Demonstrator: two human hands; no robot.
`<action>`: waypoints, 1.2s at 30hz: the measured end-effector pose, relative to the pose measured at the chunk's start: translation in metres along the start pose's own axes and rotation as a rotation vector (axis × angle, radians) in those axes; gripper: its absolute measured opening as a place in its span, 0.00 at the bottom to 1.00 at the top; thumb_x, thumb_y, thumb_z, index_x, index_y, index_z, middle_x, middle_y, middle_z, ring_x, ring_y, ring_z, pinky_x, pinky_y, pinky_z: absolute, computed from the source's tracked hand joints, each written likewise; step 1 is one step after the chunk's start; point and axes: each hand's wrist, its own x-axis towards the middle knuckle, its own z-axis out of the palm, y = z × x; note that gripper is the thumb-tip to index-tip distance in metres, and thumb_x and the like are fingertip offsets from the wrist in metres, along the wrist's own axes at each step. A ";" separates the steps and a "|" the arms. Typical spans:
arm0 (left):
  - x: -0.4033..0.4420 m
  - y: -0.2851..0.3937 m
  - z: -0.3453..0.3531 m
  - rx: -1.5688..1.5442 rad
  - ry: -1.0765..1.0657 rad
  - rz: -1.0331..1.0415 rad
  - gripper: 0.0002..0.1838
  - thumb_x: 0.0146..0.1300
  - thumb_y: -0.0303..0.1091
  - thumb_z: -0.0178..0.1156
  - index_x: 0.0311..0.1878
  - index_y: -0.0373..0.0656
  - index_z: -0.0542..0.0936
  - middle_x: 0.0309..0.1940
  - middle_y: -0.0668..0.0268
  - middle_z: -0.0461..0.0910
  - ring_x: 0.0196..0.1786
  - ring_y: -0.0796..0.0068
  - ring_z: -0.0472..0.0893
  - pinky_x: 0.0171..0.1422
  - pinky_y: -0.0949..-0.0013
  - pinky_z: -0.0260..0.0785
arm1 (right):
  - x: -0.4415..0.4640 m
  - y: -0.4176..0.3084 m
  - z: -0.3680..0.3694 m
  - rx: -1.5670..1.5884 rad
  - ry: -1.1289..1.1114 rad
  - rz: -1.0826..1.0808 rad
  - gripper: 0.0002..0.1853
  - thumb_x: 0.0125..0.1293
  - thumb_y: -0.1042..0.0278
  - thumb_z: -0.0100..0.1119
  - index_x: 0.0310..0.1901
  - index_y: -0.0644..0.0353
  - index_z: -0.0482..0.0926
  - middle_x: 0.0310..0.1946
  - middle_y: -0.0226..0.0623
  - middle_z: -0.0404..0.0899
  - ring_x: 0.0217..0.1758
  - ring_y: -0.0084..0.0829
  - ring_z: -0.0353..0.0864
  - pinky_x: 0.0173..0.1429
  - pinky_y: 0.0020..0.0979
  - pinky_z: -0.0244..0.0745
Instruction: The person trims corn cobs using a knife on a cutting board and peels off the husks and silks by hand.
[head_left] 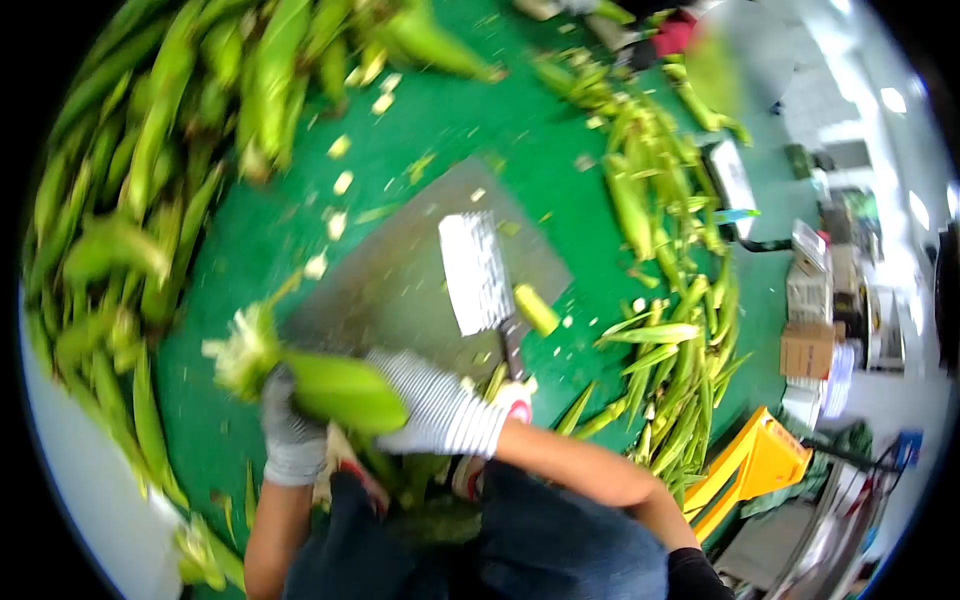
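An ear of corn in its green husk (345,390) is held low in front of my knees, its pale frayed end pointing left. My left hand (294,432), in a striped grey glove, is closed round it near that frayed end. At the husk's other end is my right hand (435,408), gloved in the same way; its fingers are partly behind the husk and look closed on it. Just beyond lies a grey cutting board (395,255) on the green floor. A cleaver (472,272) rests on it, handle towards me, beside a short green stalk piece (537,309).
Unhusked corn (160,190) is heaped at the left and top left. Stripped husks (670,350) run down the right side. A yellow plastic stool (755,465) stands at lower right, near cardboard boxes (806,350). Small cut pieces (336,224) dot the floor.
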 end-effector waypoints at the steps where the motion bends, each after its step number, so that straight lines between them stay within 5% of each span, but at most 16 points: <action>1: 0.006 0.011 0.006 0.145 0.036 -0.009 0.17 0.59 0.39 0.57 0.48 0.41 0.73 0.39 0.59 0.78 0.43 0.63 0.79 0.51 0.60 0.72 | 0.002 0.001 0.005 0.061 -0.120 0.147 0.46 0.43 0.54 0.70 0.62 0.63 0.59 0.55 0.57 0.67 0.58 0.52 0.69 0.62 0.40 0.67; 4: 0.013 0.031 0.027 0.237 0.127 0.010 0.15 0.58 0.40 0.58 0.45 0.41 0.75 0.34 0.61 0.78 0.38 0.64 0.78 0.48 0.60 0.73 | 0.003 -0.022 -0.011 0.129 -0.221 0.174 0.48 0.44 0.53 0.69 0.64 0.65 0.55 0.55 0.56 0.68 0.57 0.51 0.71 0.61 0.38 0.70; 10: 0.053 0.042 0.013 -0.119 0.351 0.226 0.15 0.60 0.44 0.57 0.43 0.44 0.74 0.32 0.65 0.76 0.35 0.65 0.75 0.48 0.60 0.70 | -0.017 0.023 -0.009 0.616 0.111 0.019 0.41 0.48 0.61 0.68 0.62 0.67 0.59 0.51 0.50 0.72 0.53 0.38 0.74 0.57 0.35 0.71; 13: 0.064 0.061 0.006 -0.005 0.386 0.171 0.14 0.60 0.45 0.56 0.39 0.45 0.73 0.27 0.59 0.76 0.30 0.62 0.77 0.38 0.59 0.72 | -0.026 0.023 -0.024 0.580 -0.129 0.327 0.41 0.49 0.63 0.69 0.62 0.68 0.59 0.51 0.50 0.71 0.53 0.35 0.74 0.57 0.35 0.70; 16: 0.057 0.050 0.011 -0.209 0.353 0.021 0.16 0.60 0.52 0.57 0.36 0.49 0.76 0.27 0.63 0.78 0.26 0.65 0.76 0.35 0.64 0.72 | -0.010 0.024 -0.007 0.164 0.165 0.014 0.43 0.47 0.61 0.70 0.61 0.70 0.59 0.53 0.55 0.69 0.53 0.41 0.73 0.58 0.37 0.69; 18: 0.054 0.029 0.037 -0.158 0.662 0.028 0.14 0.61 0.49 0.58 0.34 0.48 0.77 0.25 0.66 0.77 0.22 0.68 0.73 0.32 0.65 0.70 | 0.014 -0.013 -0.012 0.411 -0.087 -0.232 0.33 0.51 0.61 0.67 0.58 0.62 0.67 0.52 0.49 0.71 0.57 0.45 0.69 0.61 0.39 0.64; 19: 0.053 0.021 0.018 0.086 0.511 0.082 0.11 0.63 0.44 0.57 0.36 0.47 0.77 0.26 0.67 0.76 0.24 0.71 0.72 0.32 0.67 0.70 | 0.016 -0.006 -0.001 0.137 -0.110 -0.372 0.23 0.55 0.62 0.62 0.53 0.57 0.72 0.50 0.47 0.73 0.56 0.45 0.69 0.61 0.41 0.62; 20: 0.037 0.031 0.027 0.447 0.510 0.053 0.08 0.66 0.39 0.51 0.32 0.49 0.74 0.22 0.70 0.72 0.24 0.74 0.72 0.31 0.71 0.68 | 0.006 0.001 0.011 0.188 -0.027 -0.309 0.33 0.51 0.52 0.65 0.55 0.62 0.68 0.51 0.47 0.71 0.55 0.47 0.69 0.62 0.39 0.64; 22: 0.043 0.034 -0.032 0.639 0.412 0.166 0.10 0.66 0.38 0.48 0.40 0.42 0.75 0.33 0.64 0.76 0.36 0.69 0.76 0.42 0.67 0.70 | -0.002 0.013 0.016 0.435 -0.045 -0.220 0.35 0.46 0.52 0.69 0.53 0.63 0.69 0.49 0.49 0.72 0.52 0.46 0.72 0.58 0.39 0.67; 24: 0.050 0.046 -0.034 0.482 0.334 0.315 0.18 0.59 0.42 0.56 0.47 0.39 0.73 0.46 0.56 0.79 0.47 0.58 0.79 0.52 0.62 0.70 | -0.013 0.010 0.011 0.594 -0.036 -0.189 0.40 0.38 0.53 0.73 0.54 0.62 0.68 0.49 0.48 0.73 0.50 0.44 0.73 0.56 0.36 0.69; 25: 0.020 0.048 0.042 0.816 0.349 0.314 0.19 0.68 0.34 0.43 0.57 0.36 0.71 0.53 0.54 0.73 0.49 0.57 0.75 0.56 0.55 0.69 | -0.021 0.009 0.012 0.583 0.074 -0.123 0.38 0.36 0.55 0.73 0.51 0.62 0.70 0.46 0.49 0.75 0.46 0.42 0.75 0.51 0.36 0.71; 26: 0.033 0.059 0.045 0.515 0.338 0.307 0.17 0.67 0.31 0.46 0.56 0.34 0.72 0.50 0.54 0.75 0.48 0.58 0.75 0.56 0.58 0.69 | -0.018 0.009 0.013 0.602 0.155 -0.087 0.36 0.34 0.56 0.73 0.48 0.62 0.72 0.43 0.49 0.77 0.43 0.39 0.77 0.47 0.36 0.73; 29: 0.049 0.085 0.083 0.937 0.126 0.481 0.17 0.66 0.30 0.48 0.55 0.33 0.73 0.50 0.54 0.75 0.48 0.59 0.75 0.56 0.59 0.68 | -0.027 -0.005 -0.031 0.289 0.465 -0.174 0.29 0.41 0.52 0.70 0.42 0.64 0.76 0.38 0.50 0.79 0.39 0.40 0.78 0.44 0.37 0.74; 32: 0.027 0.096 0.136 1.376 -0.055 0.702 0.16 0.66 0.30 0.50 0.54 0.32 0.73 0.49 0.53 0.75 0.48 0.59 0.75 0.56 0.60 0.68 | -0.097 -0.049 -0.096 0.385 0.509 0.112 0.23 0.54 0.50 0.61 0.37 0.66 0.77 0.30 0.48 0.78 0.33 0.41 0.77 0.41 0.37 0.72; 34: -0.020 0.109 0.179 1.486 -0.568 0.669 0.20 0.62 0.34 0.56 0.54 0.32 0.72 0.48 0.52 0.75 0.47 0.58 0.74 0.55 0.61 0.68 | -0.111 -0.029 -0.107 0.318 0.968 0.020 0.24 0.61 0.51 0.51 0.24 0.68 0.78 0.19 0.51 0.76 0.24 0.44 0.76 0.34 0.41 0.72; 36: -0.057 0.110 0.218 1.842 -0.949 0.845 0.30 0.53 0.43 0.66 0.56 0.36 0.72 0.45 0.53 0.77 0.47 0.56 0.75 0.53 0.61 0.68 | -0.139 -0.033 -0.129 0.358 0.919 0.100 0.23 0.62 0.51 0.49 0.27 0.68 0.77 0.23 0.57 0.75 0.26 0.49 0.77 0.35 0.42 0.72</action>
